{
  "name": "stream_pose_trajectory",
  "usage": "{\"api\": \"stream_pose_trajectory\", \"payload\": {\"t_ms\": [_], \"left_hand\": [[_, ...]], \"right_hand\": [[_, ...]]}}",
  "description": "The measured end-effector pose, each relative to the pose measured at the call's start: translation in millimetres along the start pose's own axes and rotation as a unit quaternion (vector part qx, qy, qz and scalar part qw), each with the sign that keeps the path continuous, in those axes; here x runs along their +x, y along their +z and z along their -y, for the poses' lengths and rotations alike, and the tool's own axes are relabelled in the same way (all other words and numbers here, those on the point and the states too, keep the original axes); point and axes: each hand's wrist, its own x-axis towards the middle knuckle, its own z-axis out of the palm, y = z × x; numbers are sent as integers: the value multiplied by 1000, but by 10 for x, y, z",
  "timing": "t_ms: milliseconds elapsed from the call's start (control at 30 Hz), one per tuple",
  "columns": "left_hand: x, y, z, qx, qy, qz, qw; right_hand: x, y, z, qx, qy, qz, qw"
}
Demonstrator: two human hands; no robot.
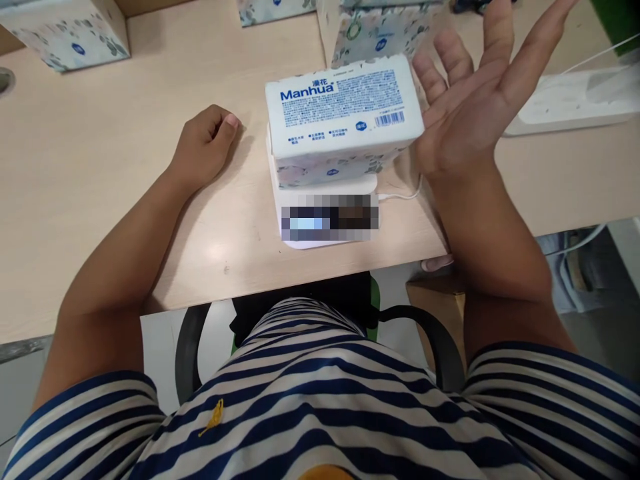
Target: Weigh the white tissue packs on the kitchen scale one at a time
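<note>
A white pack of tissues printed "Manhua" (343, 110) lies on a small white scale (325, 200) near the desk's front edge. My right hand (473, 100) hovers just right of the pack, palm up, fingers spread, holding nothing. My left hand (205, 143) rests on the desk to the left of the scale, curled into a loose fist with nothing visible in it.
More floral tissue packs stand at the back: one at far left (67, 30), one at the top middle (275, 10), one behind the scale (385, 30). A white power strip (570, 100) lies at right. A thin cable (400, 195) leaves the scale. The wooden desk (100, 167) ends near my striped shirt.
</note>
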Motion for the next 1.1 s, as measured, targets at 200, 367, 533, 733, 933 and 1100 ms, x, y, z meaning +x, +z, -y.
{"api": "stream_pose_trajectory", "payload": {"t_ms": [200, 367, 533, 733, 933, 1100], "left_hand": [[22, 13, 54, 4, 5, 4, 1000], [35, 31, 135, 22, 27, 9, 999], [4, 47, 115, 52, 47, 0, 998], [-54, -10, 10, 46, 16, 9, 999], [-69, -38, -25, 49, -5, 18, 999], [-80, -41, -52, 60, -1, 36, 998]], "right_hand": [[-93, 138, 179, -180, -34, -58, 981], [-207, 262, 226, -251, -226, -133, 932], [-158, 31, 505, -152, -297, 6, 943], [38, 178, 1210, -378, -213, 292, 853], [762, 674, 1674, -482, -161, 341, 791], [1998, 1061, 1847, -461, -145, 235, 843]]}}
